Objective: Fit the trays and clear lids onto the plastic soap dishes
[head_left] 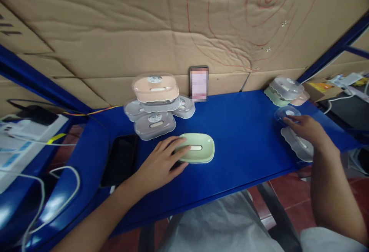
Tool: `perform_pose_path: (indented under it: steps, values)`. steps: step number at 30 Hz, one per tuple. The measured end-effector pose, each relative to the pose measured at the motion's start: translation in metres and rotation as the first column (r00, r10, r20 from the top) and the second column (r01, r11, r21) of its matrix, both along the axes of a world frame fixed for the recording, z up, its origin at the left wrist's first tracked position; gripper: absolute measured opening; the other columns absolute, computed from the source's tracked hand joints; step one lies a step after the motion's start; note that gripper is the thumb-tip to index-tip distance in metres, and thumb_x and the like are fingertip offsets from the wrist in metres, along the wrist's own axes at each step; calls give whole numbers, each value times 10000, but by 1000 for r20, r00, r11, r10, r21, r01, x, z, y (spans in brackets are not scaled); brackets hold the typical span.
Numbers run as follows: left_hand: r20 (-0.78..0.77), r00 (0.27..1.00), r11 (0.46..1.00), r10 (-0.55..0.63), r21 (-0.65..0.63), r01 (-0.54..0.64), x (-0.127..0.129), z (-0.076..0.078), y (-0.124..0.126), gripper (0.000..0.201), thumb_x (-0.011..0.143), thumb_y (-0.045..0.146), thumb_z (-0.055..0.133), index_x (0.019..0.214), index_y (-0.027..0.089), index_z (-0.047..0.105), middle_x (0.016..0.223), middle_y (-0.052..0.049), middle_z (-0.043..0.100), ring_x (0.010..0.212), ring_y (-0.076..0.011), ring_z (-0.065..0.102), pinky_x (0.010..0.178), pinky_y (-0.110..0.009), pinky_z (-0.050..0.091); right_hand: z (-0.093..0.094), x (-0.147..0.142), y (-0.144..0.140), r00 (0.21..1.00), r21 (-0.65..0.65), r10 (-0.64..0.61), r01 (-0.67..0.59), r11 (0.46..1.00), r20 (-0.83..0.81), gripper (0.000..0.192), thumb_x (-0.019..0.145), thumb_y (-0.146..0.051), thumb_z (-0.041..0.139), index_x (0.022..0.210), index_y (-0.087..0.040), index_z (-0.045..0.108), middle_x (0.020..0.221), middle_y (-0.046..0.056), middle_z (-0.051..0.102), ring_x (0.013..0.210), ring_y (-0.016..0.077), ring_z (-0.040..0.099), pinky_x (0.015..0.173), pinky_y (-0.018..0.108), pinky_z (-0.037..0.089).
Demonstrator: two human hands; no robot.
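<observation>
My left hand [163,161] grips the left end of a pale green oval box base [206,154], its fingers over the rim and the thumb at the near side. The base lies uncovered on the blue table, with a white strip in its middle. At the right, my right hand [309,129] has its fingers on a clear plastic lid [284,112] bearing a round sticker. Under and beside that hand lies a grey wavy-edged box [296,146], partly hidden by the forearm.
Several lidded grey boxes [155,125] and a peach one [155,88] are piled at the back left. More boxes [285,88] are stacked at the back right. A phone [198,84] leans against the cardboard wall; a black phone [119,159] lies left. Cables [77,179] run along the left edge.
</observation>
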State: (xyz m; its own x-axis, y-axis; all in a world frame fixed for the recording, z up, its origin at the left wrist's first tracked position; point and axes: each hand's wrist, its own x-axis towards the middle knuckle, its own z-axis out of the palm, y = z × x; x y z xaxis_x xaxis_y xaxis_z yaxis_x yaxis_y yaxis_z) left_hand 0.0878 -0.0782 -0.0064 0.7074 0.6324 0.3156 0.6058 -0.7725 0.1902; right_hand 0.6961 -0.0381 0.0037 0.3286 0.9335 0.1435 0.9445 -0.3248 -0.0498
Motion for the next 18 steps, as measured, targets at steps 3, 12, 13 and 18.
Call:
perform_pose_path:
  steps: [3,12,13,18]
  values:
    - [-3,1000,1000,-2,6,2,0,0,0,410,1072,334,598,1477,276,621,1519,-101,620,1424,-347,522,1141,-563,513,2,-27,-10,995,-12,84,-84,996,-56,584,1020,-597,543,1337,-164,773,1213,218,730,1034,324,711,929,434,508]
    - [1,1000,1000,-7,-11,7,-1,0,1,403,1071,339,599,1467,269,627,1519,-104,619,1425,-339,518,1147,-555,508,34,-131,-10,627,90,685,-710,699,-370,443,1034,-573,608,1387,-335,729,1398,59,730,1316,317,673,1137,508,536]
    - [8,1000,1000,-4,-14,4,-1,0,1,401,1069,338,603,1463,272,633,1516,-104,623,1424,-337,521,1152,-556,505,37,-136,-3,618,119,718,-726,678,-321,445,1035,-583,606,1376,-327,732,1379,57,746,1308,323,680,1126,529,540]
    - [22,1000,1000,-1,-31,1,-1,0,1,413,1058,329,621,1468,283,633,1513,-101,629,1426,-337,530,1161,-558,504,43,-164,23,690,246,723,-708,662,41,463,1089,-559,527,1303,-215,753,1289,128,786,1242,353,717,1136,604,464]
